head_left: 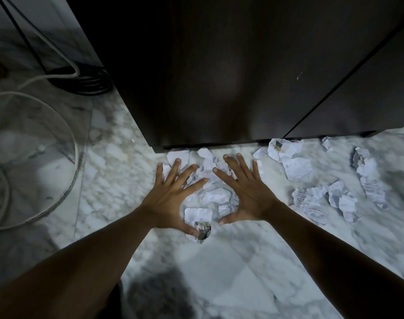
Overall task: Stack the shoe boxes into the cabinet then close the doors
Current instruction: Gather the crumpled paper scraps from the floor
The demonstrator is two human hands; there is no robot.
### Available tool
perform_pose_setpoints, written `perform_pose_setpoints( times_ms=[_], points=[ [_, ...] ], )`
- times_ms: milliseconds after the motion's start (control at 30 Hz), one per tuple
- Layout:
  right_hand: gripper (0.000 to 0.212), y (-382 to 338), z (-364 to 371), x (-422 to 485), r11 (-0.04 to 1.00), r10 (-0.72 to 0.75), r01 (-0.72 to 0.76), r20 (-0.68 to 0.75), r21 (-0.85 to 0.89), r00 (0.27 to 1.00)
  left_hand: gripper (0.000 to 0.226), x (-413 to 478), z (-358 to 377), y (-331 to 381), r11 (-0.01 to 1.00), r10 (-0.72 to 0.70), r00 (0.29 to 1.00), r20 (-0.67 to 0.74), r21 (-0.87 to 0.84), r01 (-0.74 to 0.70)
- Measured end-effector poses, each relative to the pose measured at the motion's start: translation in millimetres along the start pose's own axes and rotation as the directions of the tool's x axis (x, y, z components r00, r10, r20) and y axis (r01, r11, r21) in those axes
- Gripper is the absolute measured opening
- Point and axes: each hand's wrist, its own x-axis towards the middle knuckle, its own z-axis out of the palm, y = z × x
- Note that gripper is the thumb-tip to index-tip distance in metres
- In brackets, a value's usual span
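1. Both forearms [81,261] reach forward from the near edge. They end in the left hand [171,199] and the right hand [249,194], each spread wide with straight fingers and holding nothing.
2. Dark cabinet [219,77] stands just beyond the fingertips; its doors [357,107] sit flush, with a thin seam between them beyond the right hand.
3. Marble floor [231,272] lies beneath both hands.
4. Pale cable [75,153] loops well left of the left hand.
5. Crumpled papers [216,195] lie between, under and right of the hands; whether the hands touch them cannot be told.

Marble floor [231,272] under crumpled papers [297,168]
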Motion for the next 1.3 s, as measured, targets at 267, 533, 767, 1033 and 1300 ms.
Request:
perform_pose_setpoints(
  times_ms=[267, 533, 767, 1033, 1300],
  points=[
    [0.079, -6.7, 11.0, 7.2, 0.999, 0.001, -0.005, -0.108, -0.035, 0.994, 0.089, -2.6, 2.5, -0.3, 0.999, -0.017, 0.997, -0.076, -0.04, 0.014],
    [0.034, -16.4, 29.4, -2.8, 0.995, 0.091, -0.071, -0.387, 0.068, 0.918, 0.044, 4.0, 21.0, 11.4, 0.983, -0.072, 0.901, -0.427, -0.183, -0.008],
    [0.064, -18.3, 20.6, 1.7, 0.993, 0.099, -0.065, -0.381, 0.102, 0.919, 0.054, 3.1, 20.4, 9.7, 0.993, -0.031, 0.918, -0.396, -0.119, -0.018],
    [0.05, -11.0, 5.9, 9.3, 0.998, 0.041, -0.053, -0.236, -0.044, 0.971, 0.044, 1.6, 21.6, 7.8, 0.989, -0.026, 0.946, -0.322, -0.146, -0.022],
    [0.031, -24.2, 11.5, -16.9, 0.984, 0.18, -0.17, -0.342, 0.06, 0.922, 0.031, 3.0, 17.1, 9.5, 0.988, -0.036, 0.954, -0.297, -0.154, -0.011]
  ],
)
